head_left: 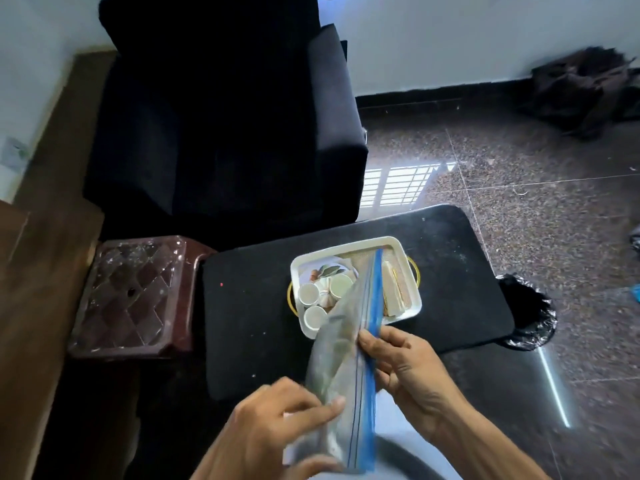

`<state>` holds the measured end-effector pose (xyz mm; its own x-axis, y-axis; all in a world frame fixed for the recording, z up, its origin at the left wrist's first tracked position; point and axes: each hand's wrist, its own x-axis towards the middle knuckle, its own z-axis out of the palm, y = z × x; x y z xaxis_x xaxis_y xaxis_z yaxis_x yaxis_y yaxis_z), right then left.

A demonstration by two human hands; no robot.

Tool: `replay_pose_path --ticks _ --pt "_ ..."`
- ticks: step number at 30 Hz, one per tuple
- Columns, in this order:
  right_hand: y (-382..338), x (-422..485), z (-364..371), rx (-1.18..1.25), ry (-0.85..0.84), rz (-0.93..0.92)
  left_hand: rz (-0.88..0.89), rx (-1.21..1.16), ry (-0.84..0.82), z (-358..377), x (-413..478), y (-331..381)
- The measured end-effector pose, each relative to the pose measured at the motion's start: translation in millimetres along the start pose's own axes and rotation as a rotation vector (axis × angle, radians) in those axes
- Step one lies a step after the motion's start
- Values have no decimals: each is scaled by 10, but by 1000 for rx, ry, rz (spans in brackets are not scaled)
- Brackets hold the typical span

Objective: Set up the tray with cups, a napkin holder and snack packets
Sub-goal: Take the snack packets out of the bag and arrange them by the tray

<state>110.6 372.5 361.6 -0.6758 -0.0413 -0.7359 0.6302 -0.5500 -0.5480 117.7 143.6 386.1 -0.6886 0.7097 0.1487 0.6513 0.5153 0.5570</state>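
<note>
A white tray (398, 245) sits on a black table (263, 323). Three white cups (309, 293) stand in its left half beside a patterned plate (329, 268). Brown napkins in a gold-wire holder (394, 289) lie in its right half. In front of the tray I hold a clear zip bag with a blue seal (346, 362), which hides the tray's middle. My left hand (273, 420) grips the bag's lower end. My right hand (405, 362) pinches the blue seal edge higher up.
A black armchair (214, 126) stands behind the table. A dark red stool with a glassy top (131, 292) is at the left. A black bin bag (530, 317) sits at the table's right edge, on a speckled stone floor (519, 202).
</note>
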Motion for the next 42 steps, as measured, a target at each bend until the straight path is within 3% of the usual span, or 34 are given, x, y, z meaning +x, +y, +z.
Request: replay_pose_path --ticks 2,4,6,9,14,18,26,36,42 --pt "-85 -28 -114 -26 -6 -34 -215 -334 55 57 188 184" --pt "-137 -42 -211 -53 11 -61 -496 -691 256 205 430 346" --pt "-192 -62 -277 -122 27 -112 -740 -816 411 418 692 433" --pt "-265 -94 -318 -245 27 -224 -888 -1009 386 657 1005 471" --pt "-295 -119 -329 -484 124 -385 -873 -1005 345 766 1231 450" --pt "-349 -124 -367 -544 142 -374 -931 -1026 328 821 1298 403" --pt "-557 -73 -538 -341 38 -217 -944 -1043 332 868 1505 401" --pt "-1294 170 -1000 -278 -31 -83 -972 -897 517 1282 2264 718" --pt "-1724 215 -1452 -108 -115 7 -1084 -1038 639 1534 2748 1031"
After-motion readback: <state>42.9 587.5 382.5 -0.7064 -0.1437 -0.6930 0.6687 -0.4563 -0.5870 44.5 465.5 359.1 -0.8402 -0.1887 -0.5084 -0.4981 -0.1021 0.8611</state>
